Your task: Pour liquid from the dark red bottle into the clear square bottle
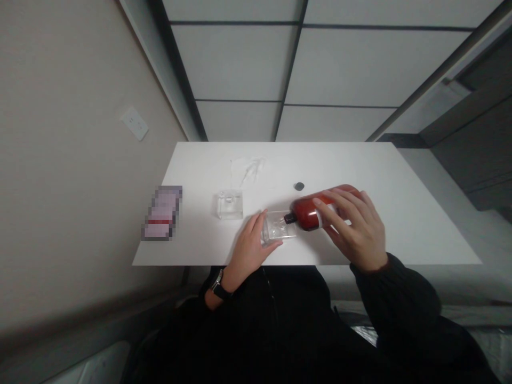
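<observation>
My right hand (pixel 354 226) grips a large red-brown bottle (pixel 308 210) with a white label band, tipped on its side, its dark nozzle pointing left. The nozzle meets the mouth of a small clear container (pixel 278 226), which my left hand (pixel 250 248) holds on the white table (pixel 400 213) near the front edge. A dark watch sits on my left wrist. Whether liquid is flowing I cannot tell.
A second small clear container (pixel 230 205) stands left of my hands. A small dark cap (pixel 298 186) lies behind the bottle. Crumpled clear plastic wrap (pixel 248 168) rests further back. A blurred card-like item (pixel 162 213) lies at the table's left edge, by the wall.
</observation>
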The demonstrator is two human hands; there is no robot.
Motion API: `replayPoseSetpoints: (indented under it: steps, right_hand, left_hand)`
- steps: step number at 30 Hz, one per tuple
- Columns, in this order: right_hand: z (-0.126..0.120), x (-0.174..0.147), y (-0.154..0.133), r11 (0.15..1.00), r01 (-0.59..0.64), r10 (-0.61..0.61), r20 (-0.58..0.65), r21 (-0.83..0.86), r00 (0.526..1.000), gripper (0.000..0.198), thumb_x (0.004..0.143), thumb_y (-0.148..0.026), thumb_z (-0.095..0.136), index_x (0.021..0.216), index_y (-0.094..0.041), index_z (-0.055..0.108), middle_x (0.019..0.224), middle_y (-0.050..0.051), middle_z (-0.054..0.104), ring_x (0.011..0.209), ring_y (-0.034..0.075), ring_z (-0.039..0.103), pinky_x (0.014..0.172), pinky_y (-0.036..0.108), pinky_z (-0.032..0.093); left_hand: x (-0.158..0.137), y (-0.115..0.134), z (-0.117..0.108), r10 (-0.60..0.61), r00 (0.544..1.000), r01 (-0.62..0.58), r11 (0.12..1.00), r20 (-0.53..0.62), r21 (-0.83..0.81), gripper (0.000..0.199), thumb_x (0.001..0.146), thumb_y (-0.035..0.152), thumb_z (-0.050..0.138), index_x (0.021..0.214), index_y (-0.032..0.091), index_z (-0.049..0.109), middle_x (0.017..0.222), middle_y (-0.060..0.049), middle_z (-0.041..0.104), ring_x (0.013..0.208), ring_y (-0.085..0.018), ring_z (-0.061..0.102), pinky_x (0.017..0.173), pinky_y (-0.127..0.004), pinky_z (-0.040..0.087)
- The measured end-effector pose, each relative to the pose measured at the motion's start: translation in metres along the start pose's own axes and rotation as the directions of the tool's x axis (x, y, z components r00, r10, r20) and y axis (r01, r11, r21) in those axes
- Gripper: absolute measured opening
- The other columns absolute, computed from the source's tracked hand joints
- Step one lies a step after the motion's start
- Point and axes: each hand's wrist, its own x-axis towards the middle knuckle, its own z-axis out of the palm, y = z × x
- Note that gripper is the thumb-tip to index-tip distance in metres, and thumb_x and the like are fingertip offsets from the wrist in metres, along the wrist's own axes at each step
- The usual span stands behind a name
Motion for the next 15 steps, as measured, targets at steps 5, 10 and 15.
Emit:
replayPoseSetpoints:
  steps: [5, 10, 15]
  right_hand:
    - [-0.0012, 0.0012, -0.0001, 0.999, 0.028, -0.028, -0.019, -0.020, 0.999, 0.082, 0.098, -0.005, 0.067, 0.165, -0.041, 0.037, 0.150, 0.008, 0.069, 0.134, 0.034, 0.068, 0.116, 0.060, 0.050]
    - [-0.0028, 0.0042, 0.0002, 0.994, 0.080, -0.084, -0.047, -0.077, 0.995, 0.081, 0.096, -0.004, 0.067, 0.166, -0.034, 0.038, 0.146, 0.013, 0.071, 0.132, 0.034, 0.069, 0.113, 0.059, 0.053]
    - [-0.0047, 0.0074, 0.0001, 0.984, 0.117, -0.130, -0.094, -0.135, 0.987, 0.079, 0.092, -0.001, 0.073, 0.161, -0.027, 0.045, 0.138, 0.015, 0.075, 0.127, 0.033, 0.072, 0.112, 0.055, 0.054]
  left_hand:
    - [-0.0005, 0.0001, 0.0003, 0.009, 1.000, -0.009, 1.000, -0.015, 0.007, 0.082, 0.091, 0.033, 0.085, 0.158, 0.023, 0.040, 0.154, -0.017, 0.057, 0.146, -0.034, 0.056, 0.124, -0.055, 0.047]
    - [-0.0008, -0.0015, 0.0012, 0.012, 1.000, -0.012, 1.000, -0.011, 0.016, 0.083, 0.090, 0.034, 0.086, 0.158, 0.021, 0.040, 0.155, -0.018, 0.057, 0.146, -0.034, 0.056, 0.124, -0.054, 0.047]
    - [-0.0010, -0.0032, 0.0025, 0.023, 1.000, -0.023, 0.999, -0.020, 0.023, 0.083, 0.090, 0.034, 0.086, 0.159, 0.023, 0.039, 0.154, -0.017, 0.057, 0.145, -0.034, 0.057, 0.124, -0.054, 0.048]
